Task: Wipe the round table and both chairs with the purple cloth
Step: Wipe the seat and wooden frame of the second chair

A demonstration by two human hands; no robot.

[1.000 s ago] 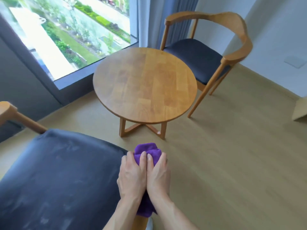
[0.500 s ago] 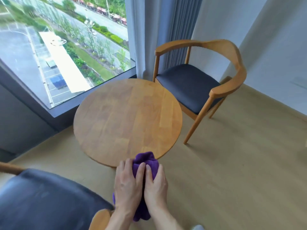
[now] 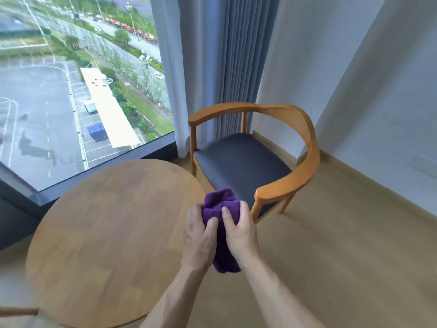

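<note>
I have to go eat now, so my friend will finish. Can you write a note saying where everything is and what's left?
Left hand and right hand both grip the bunched purple cloth, held at the right edge of the round table.
The far chair stands beyond the table, by the curtain.
The second chair is barely in view at the left edge.
Nothing shows which surfaces are wiped, so treat the table and both chairs as still to do.

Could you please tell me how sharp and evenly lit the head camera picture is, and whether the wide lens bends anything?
Head view: daylight from the window lights the room softly, without harsh glare. The table is smeared at its near left edge, as from motion blur. The hands and purple cloth look fairly sharp. The curtain and wall lines lean, showing wide-angle distortion. The chair casts only a faint shadow.
</note>
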